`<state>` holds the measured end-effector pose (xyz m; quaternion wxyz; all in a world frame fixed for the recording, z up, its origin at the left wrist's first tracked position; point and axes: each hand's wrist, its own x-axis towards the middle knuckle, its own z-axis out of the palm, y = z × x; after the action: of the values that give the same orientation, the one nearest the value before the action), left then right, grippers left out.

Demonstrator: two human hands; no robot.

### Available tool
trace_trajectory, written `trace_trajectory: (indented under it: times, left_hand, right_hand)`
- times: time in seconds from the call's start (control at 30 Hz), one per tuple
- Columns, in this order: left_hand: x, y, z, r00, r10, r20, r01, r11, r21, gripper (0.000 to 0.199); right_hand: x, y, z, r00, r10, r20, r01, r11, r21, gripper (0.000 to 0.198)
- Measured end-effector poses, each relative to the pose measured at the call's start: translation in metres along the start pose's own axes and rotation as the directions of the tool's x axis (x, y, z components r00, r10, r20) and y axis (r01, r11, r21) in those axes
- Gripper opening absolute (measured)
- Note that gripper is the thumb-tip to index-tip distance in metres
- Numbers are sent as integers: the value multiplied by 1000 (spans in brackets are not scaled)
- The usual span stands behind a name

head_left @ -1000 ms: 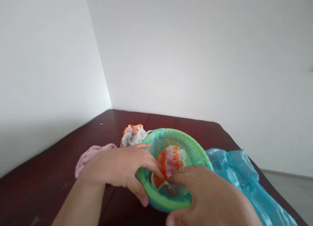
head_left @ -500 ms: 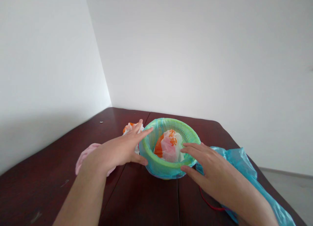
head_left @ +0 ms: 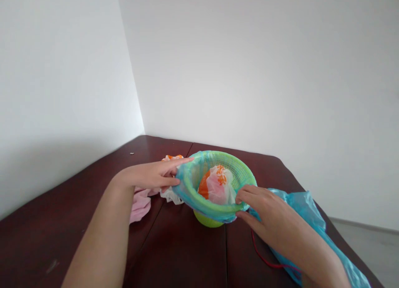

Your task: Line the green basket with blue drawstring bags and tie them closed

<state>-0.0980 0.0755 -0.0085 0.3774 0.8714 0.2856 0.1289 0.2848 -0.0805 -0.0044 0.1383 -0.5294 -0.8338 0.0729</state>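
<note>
A green mesh basket (head_left: 209, 222) stands on the table with a thin blue plastic bag (head_left: 199, 198) around its rim and upper side. Inside it lies a crumpled white and orange plastic bag (head_left: 216, 186) with something pink showing through. My left hand (head_left: 158, 173) pinches the blue bag at the left of the rim, thumb below and fingers above. At the right front of the rim, my right hand (head_left: 260, 205) has its fingers curled over the edge and its thumb underneath, closed on the blue bag. Both palms are hidden.
Behind my left hand lie another white and orange plastic bag (head_left: 171, 195) and a pink cloth (head_left: 140, 205). Right of the basket a second blue plastic bag (head_left: 307, 209) with a red cord (head_left: 264, 261) spreads along the edge of the dark red table (head_left: 183, 254). White walls (head_left: 233, 72) rise behind.
Both hands have closed from spread fingers onto the blue bag at the rim. The bag's lower edge has risen, so the basket's green base shows. My left forearm uncovers more pink cloth.
</note>
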Motion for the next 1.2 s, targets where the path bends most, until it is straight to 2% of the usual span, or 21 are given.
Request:
trace_trajectory:
  times: [0.1, 0.17, 0.23, 0.33, 0.5, 0.67, 0.8, 0.9, 1.03, 1.1, 1.2]
  left_hand:
    - [-14, 5, -7, 991, -119, 66, 130, 971, -199, 66]
    - [-12, 5, -9, 996, -83, 36, 90, 961, -263, 59]
    - [-4, 6, -8, 999, -8, -38, -3, 958, -285, 51]
    - [7, 13, -5, 990, 68, -125, -89, 981, -174, 43]
    - [11, 38, 4, 984, 99, -145, -77, 985, 151, 39]
    - [17, 49, 12, 972, 142, -190, -93, 964, 247, 16]
    - [26, 56, 22, 928, 263, -262, -162, 922, 352, 13]
    - [37, 64, 35, 933, 295, -206, -215, 916, 338, 13]
    - [52, 69, 50, 955, 273, -118, -236, 937, 257, 18]
    - [54, 67, 51, 962, 249, -114, -218, 949, 227, 27]
    - [50, 60, 42, 979, 166, -117, -144, 973, 179, 35]
  right_hand:
    - [-1, 1, 1, 1000, 1, 2, -1, 1000, 6, 14]
    - [-2, 1, 2, 1000, -10, -6, 10, 1000, 19, 15]
    - [-1, 0, 4, 999, -20, -29, 21, 999, 31, 16]
    - [0, 0, 5, 998, -21, -53, 23, 999, 40, 16]
    - [2, 0, 7, 997, -54, -53, 57, 997, 43, 16]
    - [2, -4, 7, 998, -54, -36, 57, 994, 89, 13]
    - [7, -24, 13, 982, -138, -132, 157, 976, 153, 28]
    - [19, -43, 28, 965, -157, -211, 195, 965, 173, 31]
    - [33, -50, 49, 939, -140, -313, 200, 965, 171, 18]
    - [35, -45, 51, 932, -95, -349, 179, 959, 219, 18]
    - [30, -34, 41, 939, -9, -344, 129, 936, 328, 20]
